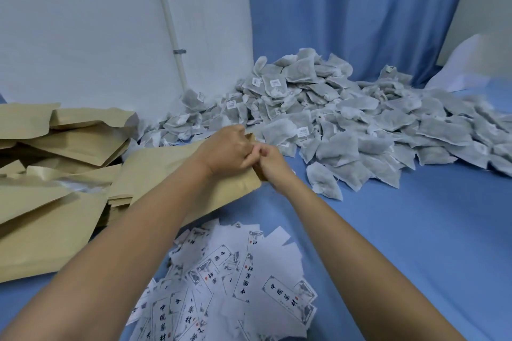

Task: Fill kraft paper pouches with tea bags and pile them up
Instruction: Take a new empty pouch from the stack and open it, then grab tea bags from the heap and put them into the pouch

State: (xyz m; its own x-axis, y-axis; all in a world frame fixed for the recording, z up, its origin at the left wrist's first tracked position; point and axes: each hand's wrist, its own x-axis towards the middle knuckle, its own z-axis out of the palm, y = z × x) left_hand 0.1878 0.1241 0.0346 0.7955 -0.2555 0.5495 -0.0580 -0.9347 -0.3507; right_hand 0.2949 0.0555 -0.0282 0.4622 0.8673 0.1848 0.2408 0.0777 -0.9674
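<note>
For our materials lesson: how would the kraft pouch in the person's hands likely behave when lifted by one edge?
The kraft pouch probably weighs little: it lies flat, seemingly empty. It would likely sag somewhat yet hold creases, as the bent ones in the pouch pile do.

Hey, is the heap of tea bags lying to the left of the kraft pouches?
No, the heap of tea bags lies to the right of the kraft pouches, in front of the blue curtain.
</note>
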